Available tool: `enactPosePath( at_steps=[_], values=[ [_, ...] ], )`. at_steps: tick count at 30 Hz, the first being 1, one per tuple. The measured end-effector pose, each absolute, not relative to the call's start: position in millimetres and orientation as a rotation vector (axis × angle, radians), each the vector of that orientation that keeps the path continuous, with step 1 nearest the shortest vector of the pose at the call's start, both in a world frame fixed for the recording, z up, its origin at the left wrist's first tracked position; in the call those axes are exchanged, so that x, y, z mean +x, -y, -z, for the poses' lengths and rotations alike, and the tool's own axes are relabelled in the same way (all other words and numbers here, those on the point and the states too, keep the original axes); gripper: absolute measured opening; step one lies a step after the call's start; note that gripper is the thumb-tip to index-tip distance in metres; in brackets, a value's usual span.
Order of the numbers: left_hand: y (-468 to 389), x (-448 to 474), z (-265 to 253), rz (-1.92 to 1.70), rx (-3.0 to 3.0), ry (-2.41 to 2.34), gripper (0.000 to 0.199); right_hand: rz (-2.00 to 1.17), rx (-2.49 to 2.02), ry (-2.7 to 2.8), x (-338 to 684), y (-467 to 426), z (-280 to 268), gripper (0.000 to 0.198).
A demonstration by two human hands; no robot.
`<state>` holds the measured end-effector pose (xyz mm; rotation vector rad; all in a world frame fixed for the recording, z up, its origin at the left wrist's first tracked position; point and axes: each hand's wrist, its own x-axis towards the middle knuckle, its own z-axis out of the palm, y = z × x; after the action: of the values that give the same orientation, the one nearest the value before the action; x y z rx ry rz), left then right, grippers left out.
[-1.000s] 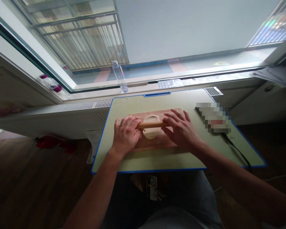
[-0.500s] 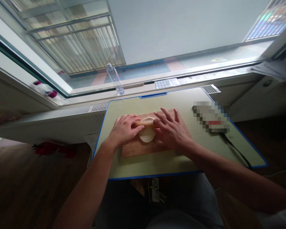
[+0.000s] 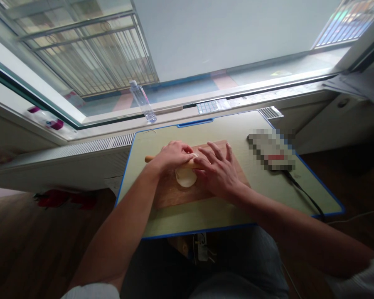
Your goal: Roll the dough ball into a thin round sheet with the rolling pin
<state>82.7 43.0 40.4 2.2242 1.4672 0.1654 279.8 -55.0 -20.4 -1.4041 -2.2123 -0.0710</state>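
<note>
A flat, roughly round piece of pale dough (image 3: pixel 186 178) lies on a wooden cutting board (image 3: pixel 174 198). Across the dough runs a thin wooden rolling pin (image 3: pixel 189 165), its left end jutting out past my left wrist. My left hand (image 3: pixel 176 154) reaches over the pin, with thumb and fingers closed on the dough's far edge; the exact pinch is partly hidden. On the pin's right end rests my right hand (image 3: pixel 220 170), holding it near the thumb and index finger while the other fingers spread over the board.
The board sits on a blue-edged folding table (image 3: pixel 162 226). To the right lies a blurred-out device (image 3: pixel 271 151) with a black strap (image 3: pixel 305 193). A clear bottle (image 3: pixel 143 104) stands on the windowsill, near a blue-and-white gridded item (image 3: pixel 207 107).
My left hand has left the pin's left end and moved right to the dough's far edge, exposing that end. My right hand stays on the pin. The view has shifted slightly.
</note>
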Motion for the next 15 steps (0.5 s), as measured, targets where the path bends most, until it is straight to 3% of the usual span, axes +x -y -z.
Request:
enactPosePath(
  at_steps=[7,15],
  values=[
    [-57.0,79.2,-47.8,-0.06,2.095,-1.428,0.027,-0.019,-1.376,2.284,284.3,53.3,9.6,0.034],
    [-55.7,67.6,-48.4,-0.23,1.965,-1.523,0.019,-0.02,-1.39,2.307,297.8,42.6,6.1,0.027]
  ],
)
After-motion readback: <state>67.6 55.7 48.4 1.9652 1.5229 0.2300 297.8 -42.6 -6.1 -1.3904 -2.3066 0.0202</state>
